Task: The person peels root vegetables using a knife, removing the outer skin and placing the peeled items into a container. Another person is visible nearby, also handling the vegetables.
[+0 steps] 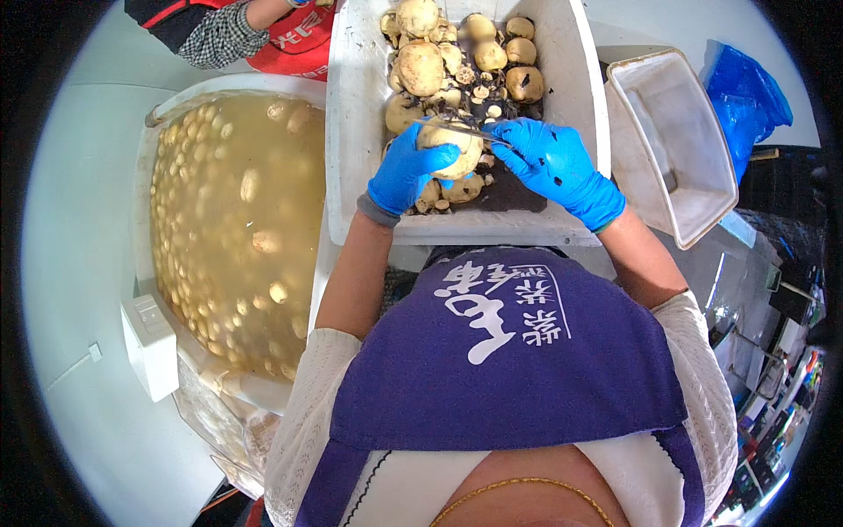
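My left hand (411,165), in a blue glove, grips a round, pale lotus root segment (459,157) over the near part of a white tub (467,230). In my blue-gloved right hand (556,168) is a knife, its thin blade (464,130) lying across the top of the root. Below and beyond my hands, the tub holds several whole root segments (420,68), small cut slices (464,75) and dark scraps. The knife's handle is mostly hidden by my right fingers.
On the left stands a large round vat (141,211) of cloudy water with many pale pieces (249,184) in it. A co-worker's checked sleeve (220,39) and red apron (296,46) show at the top left. To the right are an off-white plastic bin (688,125) and a blue plastic bag (747,99).
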{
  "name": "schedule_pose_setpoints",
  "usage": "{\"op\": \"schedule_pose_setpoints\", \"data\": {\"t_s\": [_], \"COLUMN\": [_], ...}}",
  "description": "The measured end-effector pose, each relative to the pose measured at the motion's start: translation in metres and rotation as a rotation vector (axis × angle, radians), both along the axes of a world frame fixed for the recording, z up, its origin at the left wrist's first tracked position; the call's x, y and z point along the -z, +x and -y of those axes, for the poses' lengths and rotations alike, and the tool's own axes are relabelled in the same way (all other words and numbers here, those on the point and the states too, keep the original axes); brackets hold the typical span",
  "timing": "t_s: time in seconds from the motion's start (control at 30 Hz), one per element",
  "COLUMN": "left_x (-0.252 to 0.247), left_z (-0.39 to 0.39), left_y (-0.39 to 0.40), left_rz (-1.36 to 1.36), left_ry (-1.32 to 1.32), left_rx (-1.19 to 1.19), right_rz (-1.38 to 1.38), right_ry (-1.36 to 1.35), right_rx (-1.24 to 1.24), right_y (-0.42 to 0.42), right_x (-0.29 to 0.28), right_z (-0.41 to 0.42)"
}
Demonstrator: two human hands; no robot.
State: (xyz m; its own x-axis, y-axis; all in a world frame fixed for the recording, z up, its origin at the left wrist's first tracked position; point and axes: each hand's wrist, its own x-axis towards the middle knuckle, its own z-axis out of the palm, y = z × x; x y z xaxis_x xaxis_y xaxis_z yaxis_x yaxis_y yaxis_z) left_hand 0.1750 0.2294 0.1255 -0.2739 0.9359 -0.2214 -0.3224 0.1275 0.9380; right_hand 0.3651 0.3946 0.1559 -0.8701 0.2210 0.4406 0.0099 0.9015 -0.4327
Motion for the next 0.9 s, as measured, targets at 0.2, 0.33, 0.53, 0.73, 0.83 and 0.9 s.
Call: {"op": "schedule_pose_setpoints", "data": {"t_s": [0.2, 0.33, 0.53, 0.73, 0.83, 0.9], "left_x": [-0.003, -0.011, 0.0, -0.052, -0.031, -0.029], "left_z": [0.0, 0.003, 0.021, 0.011, 0.016, 0.013], "left_y": [0.003, 0.005, 0.014, -0.015, -0.016, -0.017], "left_rz": [-0.011, -0.025, -0.076, -0.474, -0.661, -0.686], "left_ry": [0.028, 0.01, -0.011, 0.117, 0.071, 0.002], "left_rx": [0.008, 0.002, -0.141, -0.098, -0.136, -0.182], "right_rz": [-0.012, 0.04, 0.17, 0.338, 0.184, -0.013], "right_ry": [-0.06, 0.025, -0.033, -0.25, -0.35, -0.276], "right_rx": [-0.063, -0.034, 0.069, 0.204, 0.162, 0.053], "right_y": [0.002, 0.003, 0.001, -0.002, -0.01, -0.008], "right_x": [-0.007, 0.001, 0.053, 0.074, 0.033, 0.017], "right_z": [0.004, 0.003, -0.001, -0.015, 0.003, 0.01]}}
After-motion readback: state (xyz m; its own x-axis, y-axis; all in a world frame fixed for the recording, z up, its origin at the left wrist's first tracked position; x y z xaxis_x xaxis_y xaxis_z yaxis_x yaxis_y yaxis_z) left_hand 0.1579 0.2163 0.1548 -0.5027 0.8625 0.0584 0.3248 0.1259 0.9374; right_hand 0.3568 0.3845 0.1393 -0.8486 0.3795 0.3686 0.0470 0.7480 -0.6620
